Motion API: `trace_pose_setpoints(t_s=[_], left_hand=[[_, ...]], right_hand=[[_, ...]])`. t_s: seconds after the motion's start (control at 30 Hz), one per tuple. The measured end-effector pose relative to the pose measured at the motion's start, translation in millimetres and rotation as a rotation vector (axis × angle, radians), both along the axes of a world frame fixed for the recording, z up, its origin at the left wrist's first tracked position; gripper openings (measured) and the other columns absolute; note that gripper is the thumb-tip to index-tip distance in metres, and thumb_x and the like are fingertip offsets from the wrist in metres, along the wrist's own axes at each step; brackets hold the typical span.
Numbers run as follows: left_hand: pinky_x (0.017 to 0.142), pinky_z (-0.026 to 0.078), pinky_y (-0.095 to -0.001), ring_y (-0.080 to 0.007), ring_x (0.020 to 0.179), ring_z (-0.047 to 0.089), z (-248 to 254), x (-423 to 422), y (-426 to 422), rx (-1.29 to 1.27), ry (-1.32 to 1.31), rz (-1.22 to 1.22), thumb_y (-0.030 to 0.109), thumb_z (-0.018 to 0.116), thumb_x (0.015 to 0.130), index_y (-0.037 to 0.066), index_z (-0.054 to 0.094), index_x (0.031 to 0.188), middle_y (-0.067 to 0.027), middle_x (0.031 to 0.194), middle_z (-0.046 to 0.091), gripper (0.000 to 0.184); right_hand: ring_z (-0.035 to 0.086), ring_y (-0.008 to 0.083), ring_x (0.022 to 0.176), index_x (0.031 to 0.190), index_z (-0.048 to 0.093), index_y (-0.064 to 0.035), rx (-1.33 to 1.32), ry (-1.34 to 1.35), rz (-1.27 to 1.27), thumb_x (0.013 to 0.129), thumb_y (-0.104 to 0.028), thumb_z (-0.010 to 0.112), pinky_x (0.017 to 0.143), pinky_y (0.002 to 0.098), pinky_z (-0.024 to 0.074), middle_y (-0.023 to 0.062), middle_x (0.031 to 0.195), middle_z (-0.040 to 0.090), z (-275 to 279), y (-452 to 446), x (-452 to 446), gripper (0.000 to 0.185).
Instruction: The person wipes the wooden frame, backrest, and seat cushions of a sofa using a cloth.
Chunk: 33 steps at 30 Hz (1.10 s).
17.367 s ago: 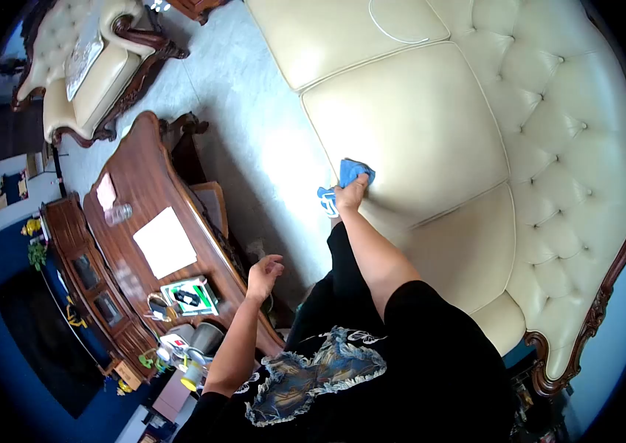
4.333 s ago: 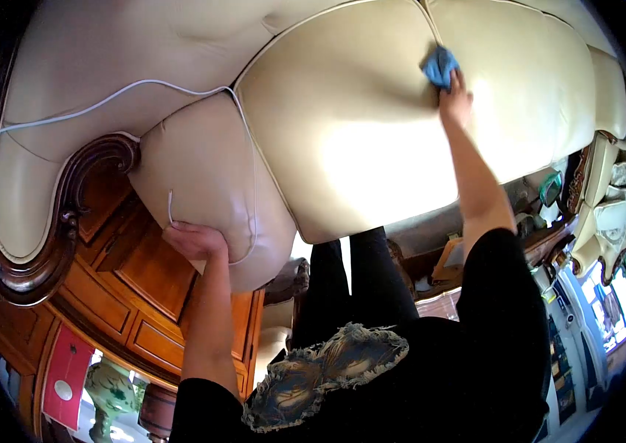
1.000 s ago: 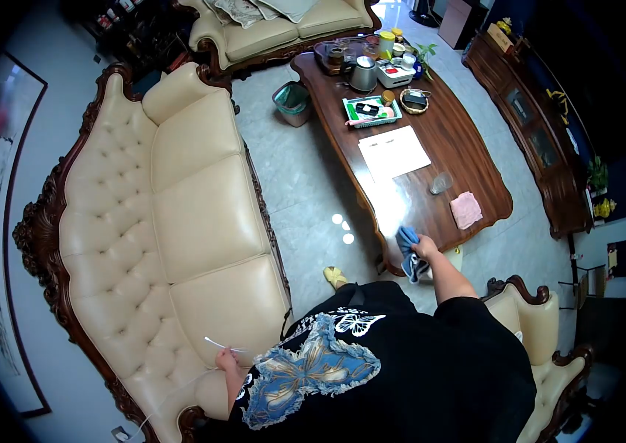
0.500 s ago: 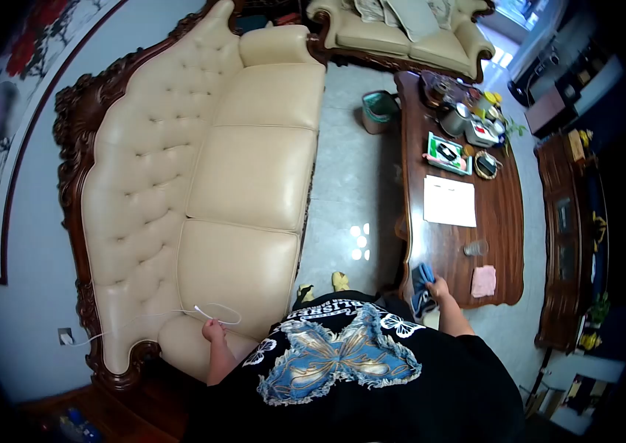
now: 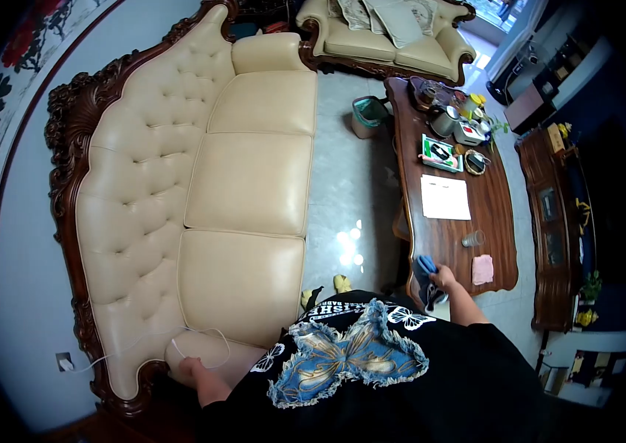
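My left hand (image 5: 191,367) is closed on a white cable (image 5: 218,341) at the near arm of the cream sofa (image 5: 243,277). The cable makes a loop above the hand, and a white plug (image 5: 66,365) sits in the wall outlet at the left. By the near left corner of the wooden coffee table (image 5: 431,240), my right hand (image 5: 443,277) grips a blue folded cloth (image 5: 426,265). Just below that cloth is a dark blue and white item (image 5: 431,295), partly hidden; I cannot tell what it is.
On the table are a pink cloth (image 5: 482,269), a glass (image 5: 474,238), white papers (image 5: 445,197), a tray of small items (image 5: 442,153) and a kettle (image 5: 445,122). A bin (image 5: 369,117) stands between sofa and table. A wooden cabinet (image 5: 545,244) is at the right.
My left hand has moved left and nearer to me with the cable, which now lies over the sofa arm. My right hand keeps the blue cloth, a little higher in view. The view has shifted slightly.
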<state>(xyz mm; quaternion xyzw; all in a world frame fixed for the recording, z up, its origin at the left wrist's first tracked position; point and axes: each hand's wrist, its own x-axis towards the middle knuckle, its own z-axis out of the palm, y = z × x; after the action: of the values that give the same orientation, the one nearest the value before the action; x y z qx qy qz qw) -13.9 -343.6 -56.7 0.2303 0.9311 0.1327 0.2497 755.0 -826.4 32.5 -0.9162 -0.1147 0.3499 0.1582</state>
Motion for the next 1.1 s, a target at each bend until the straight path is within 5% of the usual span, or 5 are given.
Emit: trace_pose_setpoints(t_s=[0.13,0.4,0.67,0.9,1.1], left_hand=[[0.065,0.058,-0.0401,-0.0264,0.081,0.074,-12.9,2.3,6.6,-0.212,0.46,-0.446,0.02,0.061,0.095,0.002,0.076,0.094,-0.0167,0.096,0.075,0.024],[0.062,0.057,-0.0385,-0.0255,0.077,0.073,-50.0,15.1,18.2,-0.243,0.356,-0.45,0.018,0.062,0.094,0.002,0.074,0.095,-0.015,0.091,0.074,0.021],[0.059,0.056,-0.0366,-0.0245,0.074,0.072,-44.2,61.9,45.5,-0.243,0.308,-0.468,0.015,0.063,0.093,0.002,0.073,0.095,-0.0131,0.084,0.072,0.017],[0.057,0.055,-0.035,-0.0236,0.071,0.07,-34.9,157.6,70.6,-0.144,0.109,-0.37,0.013,0.064,0.093,0.002,0.071,0.095,-0.0114,0.079,0.07,0.014],[0.055,0.054,-0.0337,-0.0229,0.068,0.07,-52.3,312.1,83.0,0.019,-0.38,-0.364,0.011,0.065,0.092,0.002,0.07,0.096,-0.0099,0.074,0.069,0.011]], right_hand=[[0.069,0.0258,0.088,0.124,0.065,-0.0025,0.1,-0.054,0.068,0.082,-0.009,0.069,0.084,0.0384,0.0527,0.0167,0.096,0.072,20.5,23.3,0.8,0.043],[0.069,0.0233,0.081,0.128,0.063,-0.0041,0.052,-0.009,-0.071,0.082,-0.01,0.069,0.08,0.0371,0.0535,0.0155,0.094,0.072,30.8,12.2,-9.4,0.047],[0.07,0.0259,0.09,0.129,0.063,-0.0036,0.022,0.009,-0.134,0.081,-0.011,0.067,0.086,0.0362,0.0528,0.0165,0.1,0.072,12.3,-9.6,-8.4,0.049],[0.068,0.0216,0.084,0.128,0.063,-0.0007,0.066,0.079,-0.188,0.081,-0.011,0.066,0.083,0.035,0.0536,0.014,0.094,0.071,-16.9,14.6,49.6,0.048],[0.063,0.017,0.076,0.122,0.067,-0.001,0.248,0.015,-0.197,0.081,-0.012,0.064,0.071,0.0323,0.0505,0.0083,0.087,0.069,-56.5,85.0,177.2,0.042]])
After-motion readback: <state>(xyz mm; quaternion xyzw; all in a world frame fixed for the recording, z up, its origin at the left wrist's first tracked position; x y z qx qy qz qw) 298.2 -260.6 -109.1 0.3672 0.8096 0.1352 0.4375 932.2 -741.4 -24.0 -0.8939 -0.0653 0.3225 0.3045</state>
